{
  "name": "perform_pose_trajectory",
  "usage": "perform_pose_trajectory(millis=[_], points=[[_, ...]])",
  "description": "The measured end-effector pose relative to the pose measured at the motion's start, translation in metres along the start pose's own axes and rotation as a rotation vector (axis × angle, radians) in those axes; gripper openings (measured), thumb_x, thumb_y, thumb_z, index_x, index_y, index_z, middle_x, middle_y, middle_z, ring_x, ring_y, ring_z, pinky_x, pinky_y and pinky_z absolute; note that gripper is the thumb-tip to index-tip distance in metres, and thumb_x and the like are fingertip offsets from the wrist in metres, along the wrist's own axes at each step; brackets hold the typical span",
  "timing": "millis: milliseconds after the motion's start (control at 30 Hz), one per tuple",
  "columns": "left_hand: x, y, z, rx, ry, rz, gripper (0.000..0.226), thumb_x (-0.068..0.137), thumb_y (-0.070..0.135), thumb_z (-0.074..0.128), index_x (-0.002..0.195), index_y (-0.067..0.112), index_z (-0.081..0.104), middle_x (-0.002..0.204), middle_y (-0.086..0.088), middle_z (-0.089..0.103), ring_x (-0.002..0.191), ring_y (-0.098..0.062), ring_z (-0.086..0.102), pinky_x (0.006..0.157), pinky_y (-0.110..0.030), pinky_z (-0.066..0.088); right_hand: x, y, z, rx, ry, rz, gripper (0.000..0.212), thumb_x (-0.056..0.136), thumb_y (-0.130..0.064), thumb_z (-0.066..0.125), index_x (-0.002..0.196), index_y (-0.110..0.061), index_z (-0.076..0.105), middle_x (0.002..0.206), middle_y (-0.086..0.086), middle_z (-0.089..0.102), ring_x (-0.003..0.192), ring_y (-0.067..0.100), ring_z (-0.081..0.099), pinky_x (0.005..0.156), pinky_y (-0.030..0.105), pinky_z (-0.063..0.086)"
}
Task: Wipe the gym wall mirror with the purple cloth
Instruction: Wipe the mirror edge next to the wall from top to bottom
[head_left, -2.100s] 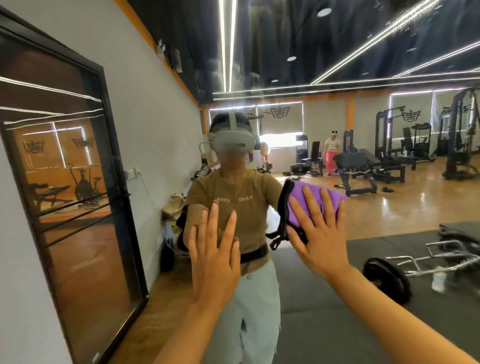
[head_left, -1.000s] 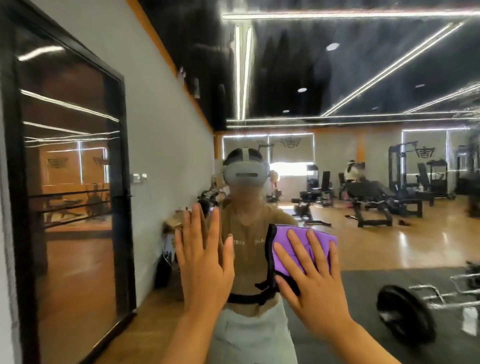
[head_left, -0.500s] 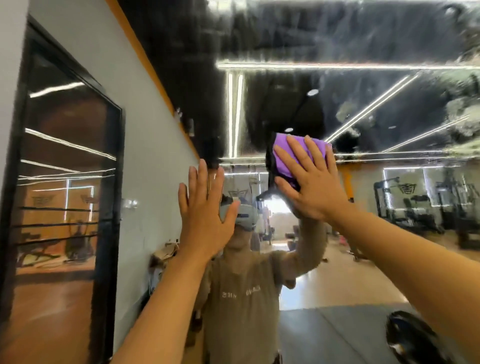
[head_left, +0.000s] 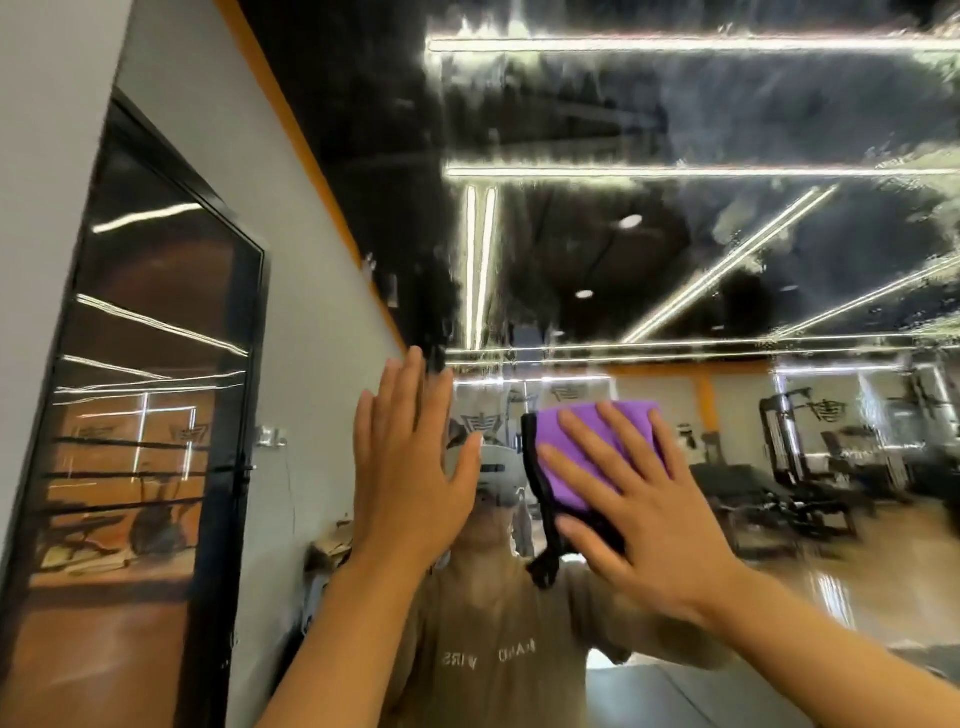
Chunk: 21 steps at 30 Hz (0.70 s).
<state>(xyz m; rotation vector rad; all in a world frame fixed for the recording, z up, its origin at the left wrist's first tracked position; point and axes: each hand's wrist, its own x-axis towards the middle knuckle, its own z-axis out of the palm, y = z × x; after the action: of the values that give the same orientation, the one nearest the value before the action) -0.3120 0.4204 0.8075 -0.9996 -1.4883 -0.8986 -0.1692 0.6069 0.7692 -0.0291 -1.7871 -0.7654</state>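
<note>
The wall mirror fills most of my view, and its upper part is smeared with wet streaks. My right hand presses the purple cloth, which has a black edge, flat against the glass with fingers spread, level with my reflected head. My left hand rests open and flat on the glass just left of the cloth, holding nothing. My reflection in a headset and tan shirt stands behind both hands.
A black-framed glass door is set in the grey wall on the left. The mirror reflects gym machines at the right, a wooden floor and ceiling light strips.
My right hand swept the cloth up from chest height to above my reflected head, then slid it back down to head level. My left hand rose and stays flat. My view tilted upward.
</note>
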Motion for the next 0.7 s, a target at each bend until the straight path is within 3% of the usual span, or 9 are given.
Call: perform_pose_trajectory(millis=[133,200,400,500,567,700], points=[[-0.018,-0.016,-0.004,0.053,-0.001,-0.088,0.074,0.091,0.065,0.020,0.157,0.032,0.007,0.159,0.012,-0.021,0.141,0.000,-0.032,0.112,-0.025,-0.024,0.005,0.017,-0.005,-0.035,-0.085,-0.176,0.061,0.103,-0.060,0.028,0.158,-0.035,0.025,0.166,-0.005,0.020,0.155,0.026,0.012,0.121,0.058,0.007],[-0.019,-0.021,-0.002,0.063,-0.015,-0.071,0.075,0.091,0.066,0.016,0.157,0.032,0.006,0.162,0.010,-0.018,0.146,-0.004,-0.026,0.114,-0.025,-0.024,0.038,0.034,-0.006,-0.026,-0.077,-0.165,0.060,0.102,-0.060,0.025,0.157,-0.035,0.027,0.166,-0.003,0.021,0.154,0.026,0.012,0.121,0.057,0.007],[-0.018,-0.027,-0.001,0.064,0.003,-0.055,0.071,0.095,0.063,0.024,0.157,0.030,0.016,0.165,0.006,-0.005,0.150,-0.008,-0.015,0.116,-0.024,-0.022,0.183,0.078,-0.025,-0.019,-0.028,0.245,0.072,0.090,-0.070,0.012,0.157,-0.042,0.017,0.167,-0.008,0.013,0.155,0.024,0.004,0.123,0.053,-0.002],[-0.018,-0.030,-0.003,0.058,0.004,-0.042,0.072,0.094,0.064,0.021,0.157,0.032,0.014,0.165,0.008,-0.007,0.150,-0.008,-0.015,0.114,-0.021,-0.023,0.214,0.075,-0.027,0.020,-0.035,0.405,0.061,0.101,-0.062,0.022,0.158,-0.041,0.015,0.168,-0.007,0.005,0.155,0.025,-0.003,0.122,0.054,-0.007],[-0.019,-0.032,-0.005,0.047,0.011,-0.024,0.071,0.094,0.063,0.021,0.157,0.032,0.014,0.165,0.010,-0.007,0.149,-0.005,-0.016,0.113,-0.019,-0.023,0.201,0.054,-0.020,0.015,0.014,0.363,0.064,0.099,-0.062,0.020,0.158,-0.037,0.022,0.168,-0.005,0.011,0.155,0.027,0.001,0.122,0.057,-0.003],[-0.025,-0.033,-0.009,0.000,0.037,-0.069,0.071,0.092,0.061,0.024,0.157,0.034,0.011,0.163,0.011,-0.013,0.147,-0.003,-0.021,0.113,-0.018,-0.021,0.108,-0.010,0.001,0.020,0.035,0.039,0.061,0.099,-0.056,0.031,0.155,-0.030,0.034,0.165,-0.001,0.025,0.154,0.031,0.012,0.120,0.063,0.009]])
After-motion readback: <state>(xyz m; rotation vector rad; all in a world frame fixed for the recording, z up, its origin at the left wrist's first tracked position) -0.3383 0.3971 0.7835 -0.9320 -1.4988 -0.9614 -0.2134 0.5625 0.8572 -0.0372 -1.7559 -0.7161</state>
